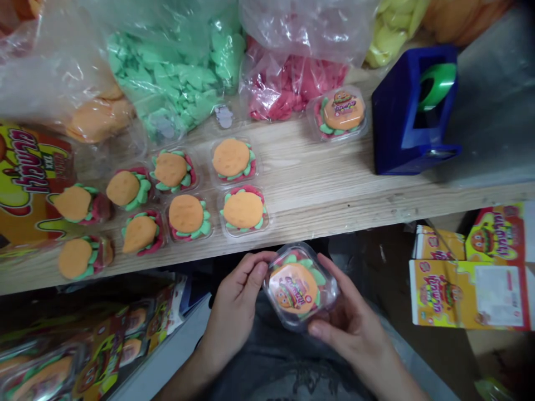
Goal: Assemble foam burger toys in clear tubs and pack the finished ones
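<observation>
Between my two hands, in front of the table edge, is a clear plastic box [301, 289] holding a marshmallow burger with an orange bun, green leaves and a printed label on the lid. My left hand [238, 298] grips its left corner between thumb and fingers. On the other side my right hand [355, 323] holds the right edge, thumb at the lower corner. Another lidded, labelled burger box [341, 113] sits on the table near the tape dispenser. Several burgers in open clear trays stand in two rows on the left, among them a front one [243, 210].
Bags of green pieces [179, 78], pink-red pieces [288, 78] and yellow pieces [393, 30] line the back of the wooden table [309, 178]. A blue tape dispenser [393, 117] stands at right. Printed cartons [468, 289] lie below right; packed boxes [45, 367] sit below left.
</observation>
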The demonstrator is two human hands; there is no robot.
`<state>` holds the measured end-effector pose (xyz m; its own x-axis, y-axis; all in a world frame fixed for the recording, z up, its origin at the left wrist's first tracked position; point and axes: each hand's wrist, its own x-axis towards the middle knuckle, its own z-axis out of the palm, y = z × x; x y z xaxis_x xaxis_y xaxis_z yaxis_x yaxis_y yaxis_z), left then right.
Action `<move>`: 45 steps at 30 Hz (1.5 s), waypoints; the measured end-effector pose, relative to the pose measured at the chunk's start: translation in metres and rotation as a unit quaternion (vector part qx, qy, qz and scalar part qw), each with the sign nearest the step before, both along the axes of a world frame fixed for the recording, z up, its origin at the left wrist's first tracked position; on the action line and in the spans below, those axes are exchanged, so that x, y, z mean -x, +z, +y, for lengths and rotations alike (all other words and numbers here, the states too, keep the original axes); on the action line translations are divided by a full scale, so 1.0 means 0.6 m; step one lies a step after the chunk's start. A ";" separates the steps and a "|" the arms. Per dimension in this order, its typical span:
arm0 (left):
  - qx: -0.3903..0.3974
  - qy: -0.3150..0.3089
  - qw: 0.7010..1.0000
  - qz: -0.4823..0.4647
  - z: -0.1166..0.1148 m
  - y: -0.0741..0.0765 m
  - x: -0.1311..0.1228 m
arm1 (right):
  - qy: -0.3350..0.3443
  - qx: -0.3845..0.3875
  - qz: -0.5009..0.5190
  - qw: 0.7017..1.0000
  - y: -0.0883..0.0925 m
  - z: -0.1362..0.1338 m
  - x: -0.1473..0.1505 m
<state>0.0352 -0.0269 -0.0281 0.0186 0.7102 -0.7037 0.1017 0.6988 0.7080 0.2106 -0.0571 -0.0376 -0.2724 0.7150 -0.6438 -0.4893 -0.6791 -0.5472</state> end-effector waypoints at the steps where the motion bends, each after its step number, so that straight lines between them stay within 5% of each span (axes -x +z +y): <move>1: -0.006 -0.005 1.000 0.007 -0.001 0.003 -0.001 | -0.032 0.002 -0.030 0.999 -0.004 -0.008 0.005; 6: -0.087 -0.054 0.993 0.059 -0.010 0.028 -0.003 | -0.062 -0.039 -0.206 0.976 -0.010 -0.028 -0.003; 11: -0.143 -0.114 0.981 0.060 -0.024 0.036 0.005 | 0.025 -0.093 -0.183 0.978 0.006 -0.029 -0.012; 22: -0.132 -0.105 0.983 0.076 -0.039 0.024 0.025 | 0.081 -0.172 -0.260 0.947 0.013 -0.021 -0.007; 25: -0.122 -0.182 0.971 0.094 -0.060 0.013 0.042 | 0.145 -0.179 -0.266 0.936 -0.002 -0.036 -0.019; 30: -0.182 -0.385 0.901 0.083 -0.090 0.015 0.067 | 0.310 -0.219 -0.264 0.887 -0.011 -0.060 -0.049; 34: -0.253 -0.379 0.888 0.066 -0.094 0.018 0.068 | 0.308 -0.261 -0.262 0.877 -0.007 -0.057 -0.055; 40: -0.198 -0.337 0.921 -0.006 -0.104 0.005 0.069 | 0.235 -0.293 -0.247 0.893 -0.005 -0.054 -0.041; 45: -0.215 -0.316 0.924 -0.013 -0.108 -0.003 0.069 | 0.282 -0.291 -0.227 0.886 -0.005 -0.054 -0.043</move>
